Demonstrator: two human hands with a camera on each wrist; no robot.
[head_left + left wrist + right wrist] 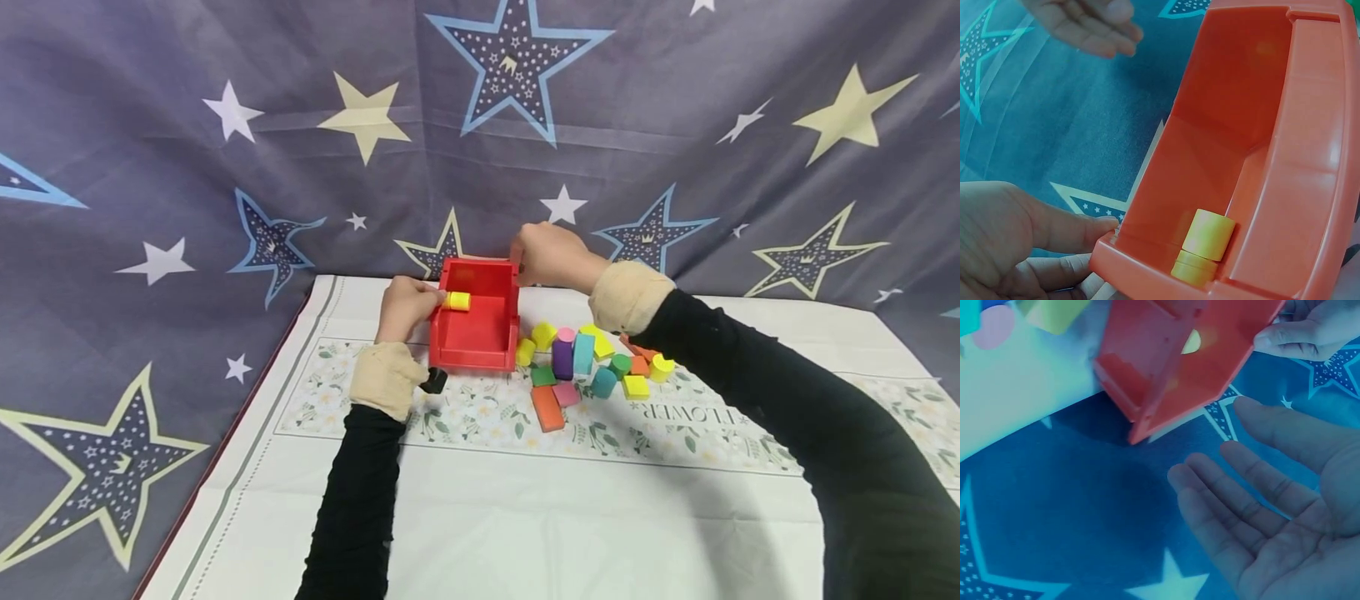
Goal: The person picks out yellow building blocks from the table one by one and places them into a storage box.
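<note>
A red plastic box [474, 360] stands toward the back of the table, its inside in view. My left hand [405, 307] pinches the box's left wall, thumb at the rim and fingers outside in the left wrist view. Yellow cylindrical blocks [1209, 234] lie inside, at the end nearest that hand. By the far right corner of the box is my right hand [555, 257]. Its palm and loosely extended fingers [1254, 481] hold nothing in the right wrist view, with a gap between them and the box.
Right of the box lie several loose coloured blocks, among them an orange one [547, 408], a purple one [562, 360] and a blue one [583, 354]. A star-patterned cloth [480, 167] hangs behind the white tablecloth [585, 517].
</note>
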